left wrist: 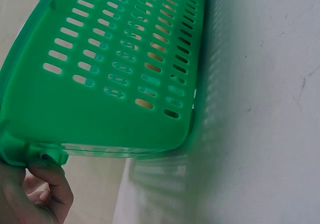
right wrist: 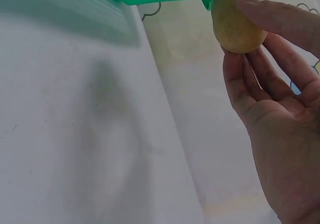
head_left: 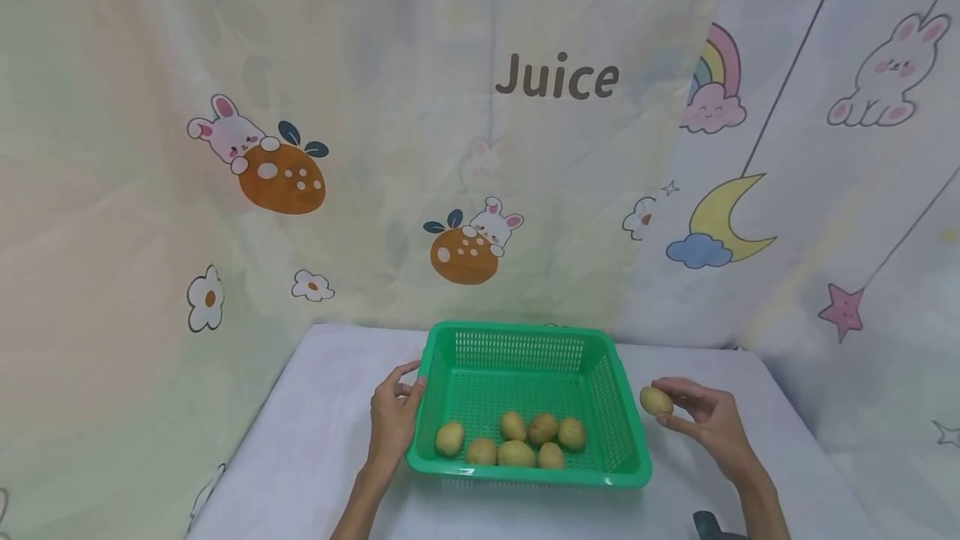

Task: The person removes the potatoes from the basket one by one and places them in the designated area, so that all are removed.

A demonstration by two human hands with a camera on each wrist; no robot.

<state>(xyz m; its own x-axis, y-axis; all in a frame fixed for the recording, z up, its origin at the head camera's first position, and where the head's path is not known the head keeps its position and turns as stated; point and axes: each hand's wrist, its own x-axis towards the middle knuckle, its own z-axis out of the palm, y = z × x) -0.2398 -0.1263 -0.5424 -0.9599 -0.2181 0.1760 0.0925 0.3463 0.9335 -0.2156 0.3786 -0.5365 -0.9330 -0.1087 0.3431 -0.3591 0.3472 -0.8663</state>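
Note:
A green plastic basket (head_left: 517,386) with slotted walls stands on the table. Several small round potatoes (head_left: 516,453) lie in it, gathered toward the near side. At the basket's left side, my left hand (head_left: 392,419) grips the rim; the left wrist view shows its curled fingers (left wrist: 55,184) at the rim's corner. Off the right side, my right hand (head_left: 712,423) pinches another potato (head_left: 656,401) between thumb and fingertips. That potato is held up above the table, outside the basket and close to its right rim.
A white cloth covers the table (head_left: 322,373), which extends on both sides of the basket. Behind it hangs a printed curtain (head_left: 375,248) with rabbits and oranges. A dark green object (head_left: 707,525) shows beside the right wrist at the bottom edge.

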